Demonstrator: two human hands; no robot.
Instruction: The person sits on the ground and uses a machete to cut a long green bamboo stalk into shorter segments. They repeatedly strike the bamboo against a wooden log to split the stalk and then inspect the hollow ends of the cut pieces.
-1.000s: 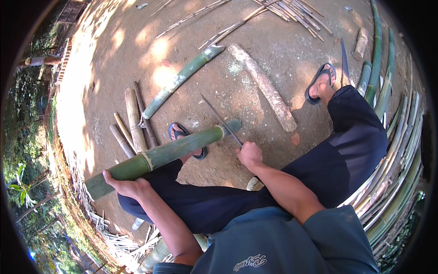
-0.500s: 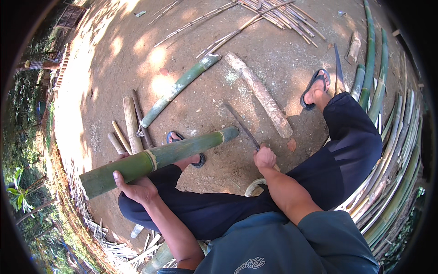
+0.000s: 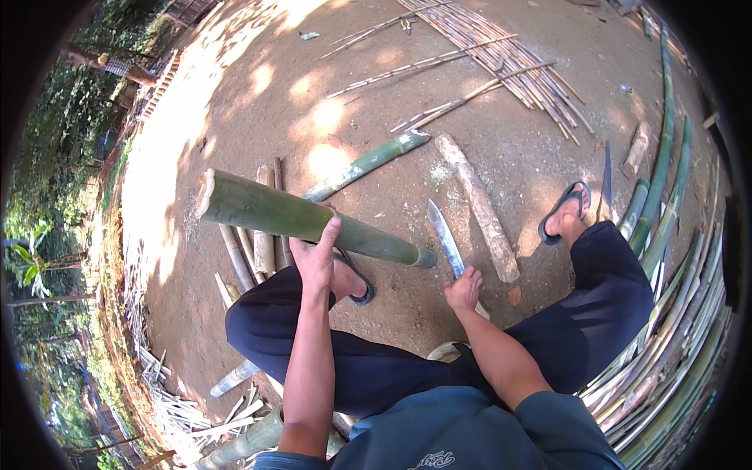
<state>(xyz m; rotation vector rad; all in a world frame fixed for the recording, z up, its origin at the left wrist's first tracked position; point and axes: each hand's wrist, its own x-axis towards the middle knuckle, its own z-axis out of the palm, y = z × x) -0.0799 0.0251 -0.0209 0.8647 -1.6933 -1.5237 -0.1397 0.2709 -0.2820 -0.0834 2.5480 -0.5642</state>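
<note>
A thick green bamboo section (image 3: 274,210) is gripped near its middle by my left hand (image 3: 316,254), the thumb on its near side and the other fingers mostly hidden behind it. Its cut end is tipped up at the left, while the far end slants down to the right, over the ground in front of me. In my right hand (image 3: 464,291) is a machete (image 3: 445,236), fingers wrapped round its handle. The broad blade points away from me, close to the bamboo's right end but apart from it.
Beyond the bamboo lie another green pole (image 3: 364,166) and a pale log (image 3: 479,207). Thin sticks (image 3: 509,66) are heaped at the back. A saw (image 3: 606,180) rests by my right foot. Long split strips (image 3: 674,337) pile up at the right, shavings (image 3: 168,399) at lower left.
My left hand has raised the bamboo section and swung its left end up and away. The machete has turned so its flat shows. The whole view has also shifted.
</note>
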